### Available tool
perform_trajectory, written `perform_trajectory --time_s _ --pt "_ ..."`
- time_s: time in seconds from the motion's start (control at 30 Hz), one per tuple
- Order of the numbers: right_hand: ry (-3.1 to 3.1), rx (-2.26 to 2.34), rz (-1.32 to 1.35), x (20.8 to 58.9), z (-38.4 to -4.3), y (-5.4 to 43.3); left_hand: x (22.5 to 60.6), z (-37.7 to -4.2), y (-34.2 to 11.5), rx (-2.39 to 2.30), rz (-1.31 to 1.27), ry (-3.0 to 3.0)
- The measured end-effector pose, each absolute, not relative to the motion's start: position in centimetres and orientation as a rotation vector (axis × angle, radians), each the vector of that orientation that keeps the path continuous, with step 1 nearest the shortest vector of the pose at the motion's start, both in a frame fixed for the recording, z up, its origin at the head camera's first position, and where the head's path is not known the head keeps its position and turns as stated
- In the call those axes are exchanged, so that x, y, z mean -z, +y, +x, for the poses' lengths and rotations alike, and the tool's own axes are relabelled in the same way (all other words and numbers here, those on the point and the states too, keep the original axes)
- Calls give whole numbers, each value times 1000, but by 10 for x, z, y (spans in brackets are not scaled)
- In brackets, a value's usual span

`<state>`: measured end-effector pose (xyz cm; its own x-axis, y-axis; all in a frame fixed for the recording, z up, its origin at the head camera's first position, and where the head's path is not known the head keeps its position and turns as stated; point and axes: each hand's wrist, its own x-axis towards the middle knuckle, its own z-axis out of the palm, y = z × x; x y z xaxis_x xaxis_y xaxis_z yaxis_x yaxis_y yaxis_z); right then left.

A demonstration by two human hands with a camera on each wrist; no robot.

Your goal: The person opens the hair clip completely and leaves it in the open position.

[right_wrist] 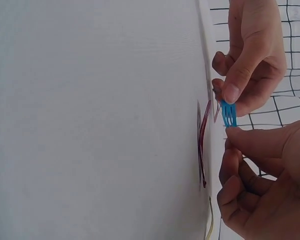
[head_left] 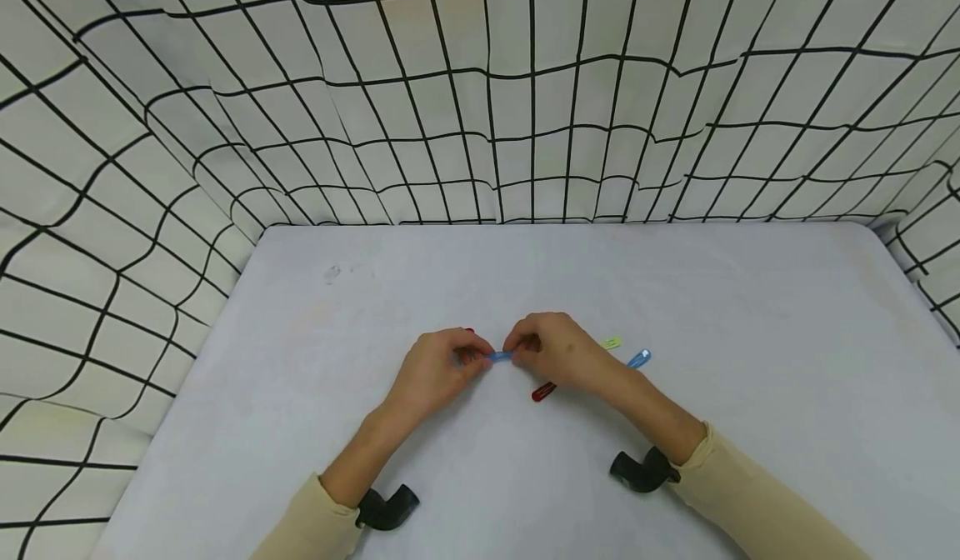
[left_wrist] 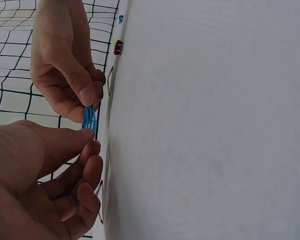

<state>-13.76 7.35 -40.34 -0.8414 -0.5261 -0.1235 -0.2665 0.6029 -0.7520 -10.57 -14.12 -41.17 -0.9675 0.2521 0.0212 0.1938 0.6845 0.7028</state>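
A blue snap hair clip (head_left: pixel 501 357) is stretched between both hands over the white table. My left hand (head_left: pixel 435 374) pinches one end between thumb and forefinger, while my right hand (head_left: pixel 561 350) pinches the other. In the left wrist view the clip (left_wrist: pixel 89 116) shows slender parallel bars, with its ends covered by the fingertips. Seen from the right wrist, the same clip (right_wrist: pixel 229 114) is held above the tabletop. Just under my right hand lies a red hair clip (head_left: pixel 543 391), partly hidden. Behind the left fingers a bit of red (head_left: pixel 469 330) peeks out.
Beyond my right wrist lie a second blue hair clip (head_left: pixel 640 358) and a yellow-green clip (head_left: pixel 612 342), both partly covered by the arm. The white table (head_left: pixel 420 277) is bordered by white walls with black netting (head_left: pixel 532 127). A black curved piece (head_left: pixel 388 510) sits at the left wrist.
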Motion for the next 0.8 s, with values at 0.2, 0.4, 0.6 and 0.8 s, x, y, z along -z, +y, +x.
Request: perform_trajectory --time_s 0.2,0.4,0.6,0.8 --pt "2495 1121 -679 402 -139 77 412 -107 -141 -1207 356 2840" --pt "2517 1149 -720 401 -140 79 412 -106 -142 -1269 360 2844" --pt "2531 1214 -741 402 -140 80 411 -106 -143 -1316 346 2818" --pt "2502 1262 -701 402 -141 79 410 -105 -144 -1352 305 2781"
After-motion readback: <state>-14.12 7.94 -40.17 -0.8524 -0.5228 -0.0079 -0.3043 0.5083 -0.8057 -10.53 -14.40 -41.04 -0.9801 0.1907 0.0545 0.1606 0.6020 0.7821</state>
